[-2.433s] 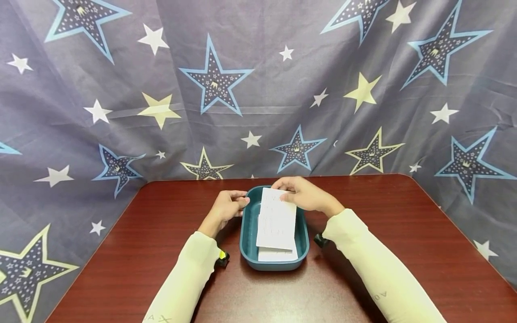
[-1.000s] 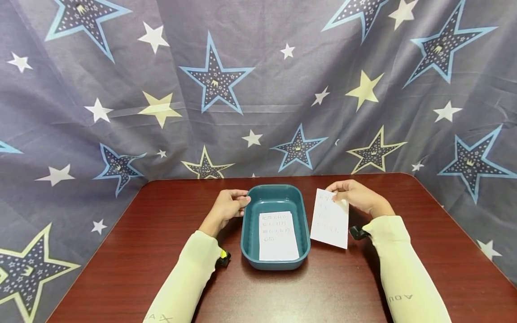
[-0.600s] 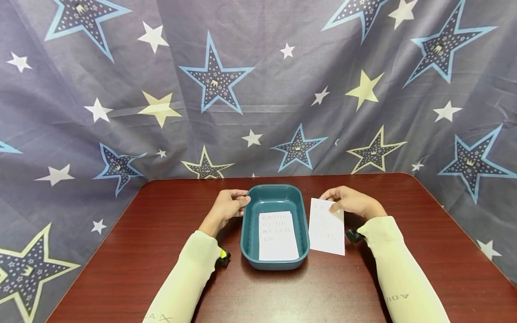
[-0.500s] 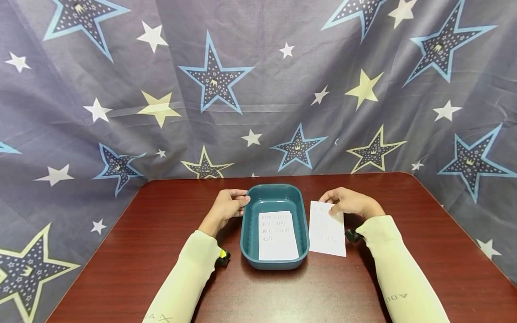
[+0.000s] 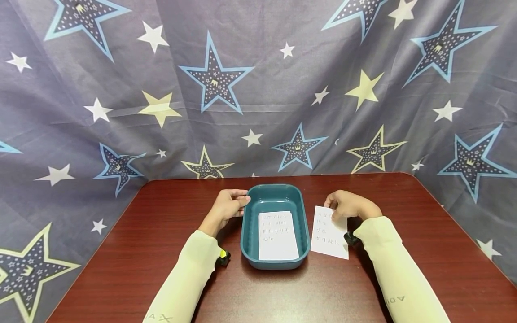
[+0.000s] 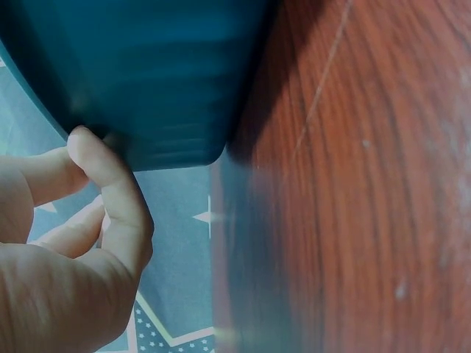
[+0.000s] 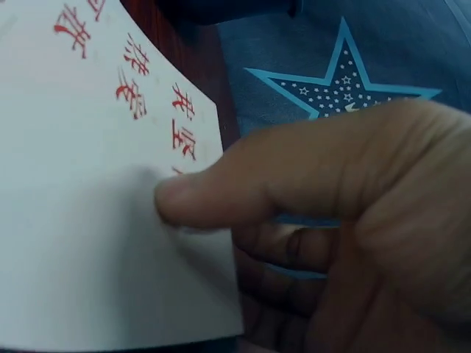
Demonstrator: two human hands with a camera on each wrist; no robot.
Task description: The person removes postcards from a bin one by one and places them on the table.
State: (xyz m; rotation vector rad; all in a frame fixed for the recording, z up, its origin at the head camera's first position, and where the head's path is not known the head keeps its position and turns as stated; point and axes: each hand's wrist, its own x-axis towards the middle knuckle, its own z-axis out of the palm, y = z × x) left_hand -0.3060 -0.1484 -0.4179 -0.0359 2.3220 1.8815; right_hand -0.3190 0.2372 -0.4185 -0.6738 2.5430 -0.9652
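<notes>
Left hand (image 5: 227,207) holds teal tray (image 5: 276,265), right hand (image 5: 350,205) pinches card (image 5: 328,233)

We noted smooth, glossy plastic-looking tray (image 5: 275,265), matt paper sheets (image 5: 329,235), glossy wood-grain surface (image 5: 278,296), creased cloth backdrop (image 5: 242,27).

Backdrop: grey cloth (image 5: 258,27) hangs behind the table (image 5: 161,233), wrinkled, with a horizontal crease near mid-height. Print on it: a blue-edged star (image 5: 216,74) left of centre, dark inside with small dots and a crown; plain white star (image 5: 153,38) to its upper left; solid yellow star (image 5: 363,89) to the right; yellow-edged star (image 5: 373,152) below that, close above the tabletop's far edge. Tabletop is red-brown, far corners rounded, glossy toward the near side. Left wrist view shows dark wood grain and a thin pale line (image 6: 320,88) along it.
</notes>
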